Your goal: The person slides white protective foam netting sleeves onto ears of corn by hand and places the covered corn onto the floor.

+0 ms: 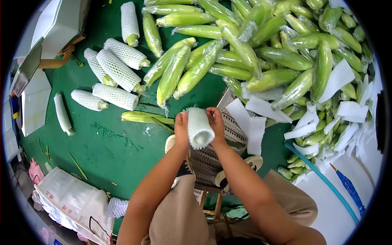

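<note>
Between my two hands is a white foam net sleeve (198,124), its round end facing me. Something pale green shows inside that end, but I cannot tell what it is. My left hand (182,127) is closed against the sleeve's left side. On the other side, the bent fingers of my right hand (215,123) grip its upper right edge. Just left of my left hand lies a loose ear of corn in green husk (147,117). Flat white foam sleeves (256,132) lie right of my right hand.
Film-wrapped corn (281,57) is heaped at the upper right, with more foam strips (352,111) on it. Several foam-sleeved corn ears (118,69) lie on the green floor at left. A perforated metal step (206,165) stands below my hands. A white crate (73,196) sits lower left.
</note>
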`<state>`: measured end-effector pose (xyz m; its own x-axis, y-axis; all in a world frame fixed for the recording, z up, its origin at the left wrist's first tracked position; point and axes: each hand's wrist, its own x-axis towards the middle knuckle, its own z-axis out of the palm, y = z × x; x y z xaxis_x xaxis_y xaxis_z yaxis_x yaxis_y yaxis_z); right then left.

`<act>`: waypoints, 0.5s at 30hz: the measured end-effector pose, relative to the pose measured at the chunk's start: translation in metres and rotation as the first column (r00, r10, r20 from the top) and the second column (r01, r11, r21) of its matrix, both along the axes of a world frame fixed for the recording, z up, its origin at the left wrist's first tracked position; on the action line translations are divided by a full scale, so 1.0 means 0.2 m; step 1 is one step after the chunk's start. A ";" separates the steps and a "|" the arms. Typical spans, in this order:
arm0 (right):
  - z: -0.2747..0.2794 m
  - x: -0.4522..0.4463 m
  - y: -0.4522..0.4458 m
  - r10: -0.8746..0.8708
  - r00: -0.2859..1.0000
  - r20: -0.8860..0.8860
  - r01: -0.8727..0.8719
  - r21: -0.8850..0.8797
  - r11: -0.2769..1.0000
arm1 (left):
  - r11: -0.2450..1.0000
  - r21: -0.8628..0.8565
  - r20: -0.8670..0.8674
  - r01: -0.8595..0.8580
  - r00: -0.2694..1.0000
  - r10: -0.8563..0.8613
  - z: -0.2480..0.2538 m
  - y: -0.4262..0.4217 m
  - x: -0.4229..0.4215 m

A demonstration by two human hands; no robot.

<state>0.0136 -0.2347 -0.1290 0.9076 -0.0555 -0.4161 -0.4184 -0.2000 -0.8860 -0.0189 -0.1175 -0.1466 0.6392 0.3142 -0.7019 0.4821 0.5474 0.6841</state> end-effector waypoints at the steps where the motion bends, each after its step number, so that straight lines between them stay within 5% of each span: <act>1: -0.03 0.00 0.00 0.032 0.998 -0.047 -0.028 0.078 0.997 | 0.906 0.348 -0.061 0.241 0.970 -0.235 0.03 0.04 0.06; 2: -0.06 0.01 -0.02 0.000 0.983 -0.186 0.054 0.291 0.955 | 0.679 0.677 -0.099 0.284 0.949 -0.298 0.09 0.04 0.05; 3: 0.02 0.03 -0.01 0.002 0.942 -0.334 0.166 0.474 0.865 | 0.598 0.764 -0.034 0.242 0.941 -0.337 0.16 0.08 0.08; 5: 0.21 0.12 0.11 0.186 0.976 -0.109 -0.152 0.261 0.953 | 0.506 0.834 0.004 0.221 0.914 -0.406 0.23 0.19 0.11; 7: 0.32 0.16 0.35 0.010 0.946 -0.324 0.158 0.489 0.858 | 0.835 0.540 0.127 -0.110 0.991 0.049 0.14 0.25 0.10; 8: 0.43 0.20 0.50 -0.108 0.881 -0.461 0.388 0.573 0.722 | 0.562 0.804 -0.180 0.196 0.980 -0.084 0.10 0.28 0.08; 9: 0.58 0.26 0.64 -0.096 0.830 -0.549 0.456 0.571 0.683 | 0.183 0.853 -0.475 0.489 0.872 -0.115 0.07 0.33 0.08; 10: 0.56 0.27 0.70 -0.063 0.926 -0.372 0.268 0.531 0.804 | -0.220 0.708 -0.695 0.671 0.718 -0.048 0.00 0.34 0.11; 12: 0.52 0.29 0.81 0.023 1.000 -0.014 -0.019 0.242 0.970 | -0.490 0.626 -0.759 0.607 0.617 -0.206 -0.30 0.45 0.00; 13: 0.47 0.26 0.78 0.048 0.955 0.293 -0.059 0.030 0.998 | -0.351 0.786 -0.618 0.510 0.612 -0.493 -0.47 0.52 -0.16; 14: 0.47 0.25 0.63 0.021 0.954 0.300 -0.035 0.043 0.998 | 0.130 0.857 -0.326 0.498 0.720 -0.612 -0.24 0.40 -0.11; 15: 0.46 0.21 0.43 -0.028 0.952 0.305 0.037 -0.024 0.999 | 0.314 0.832 -0.175 0.458 0.752 -0.635 -0.02 0.29 -0.05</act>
<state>0.0547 -0.1493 -0.0376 0.9885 -0.0954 -0.1176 -0.1361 -0.2185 -0.9663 -0.0290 -0.0585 -0.1504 0.9571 0.1880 -0.2204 0.2897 -0.6168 0.7318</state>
